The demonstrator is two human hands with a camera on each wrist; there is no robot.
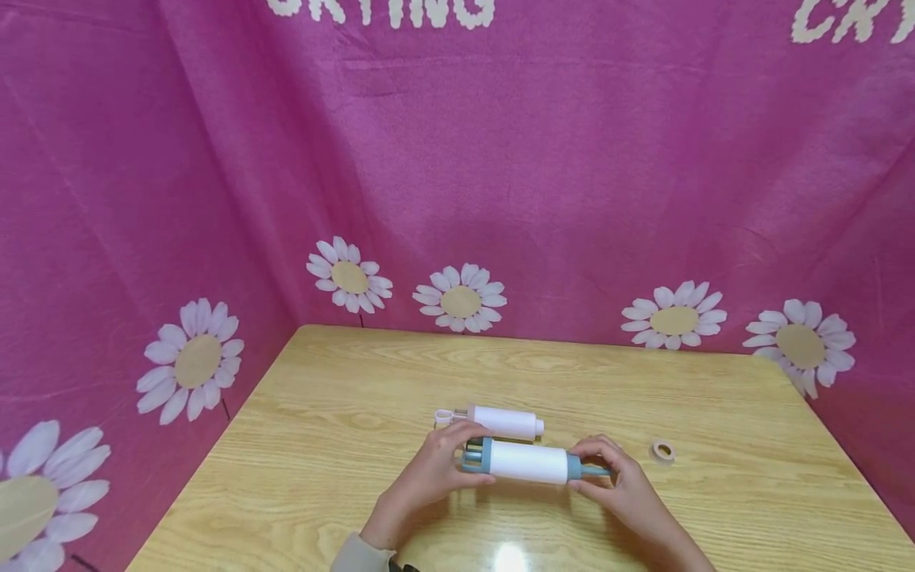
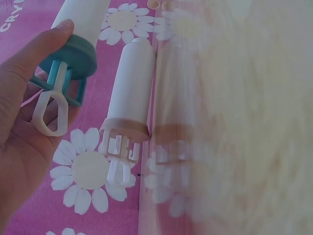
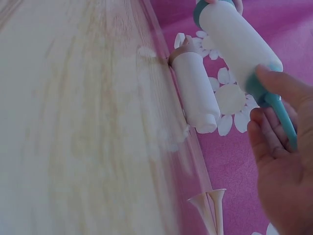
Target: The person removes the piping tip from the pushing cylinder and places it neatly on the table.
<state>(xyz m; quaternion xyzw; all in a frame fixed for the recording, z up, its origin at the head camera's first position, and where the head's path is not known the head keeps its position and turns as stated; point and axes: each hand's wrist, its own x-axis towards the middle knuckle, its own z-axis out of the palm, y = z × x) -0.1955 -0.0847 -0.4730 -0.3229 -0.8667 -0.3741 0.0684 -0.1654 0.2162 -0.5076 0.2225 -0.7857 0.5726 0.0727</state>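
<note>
A thick white syringe [image 1: 529, 462] with teal ends is held level, a little above the table, between both hands. My left hand [image 1: 434, 470] grips its teal collar at the plunger end, thumb lying along the collar and barrel in the left wrist view. From that end sticks a white loop handle [image 2: 59, 128] inside a teal frame. At the other end my right hand [image 1: 627, 486] pinches the teal cap at the base of the slim nozzle [image 3: 283, 120]. A second white syringe [image 1: 502, 421], with a pinkish-brown collar, lies on the table just behind.
On the table [image 1: 343, 397], to the right of the right hand, stands a small beige ring-shaped piece [image 1: 655, 451]; from the side it flares like a funnel. A magenta cloth [image 1: 536, 183] with printed daisies hangs along the back and sides.
</note>
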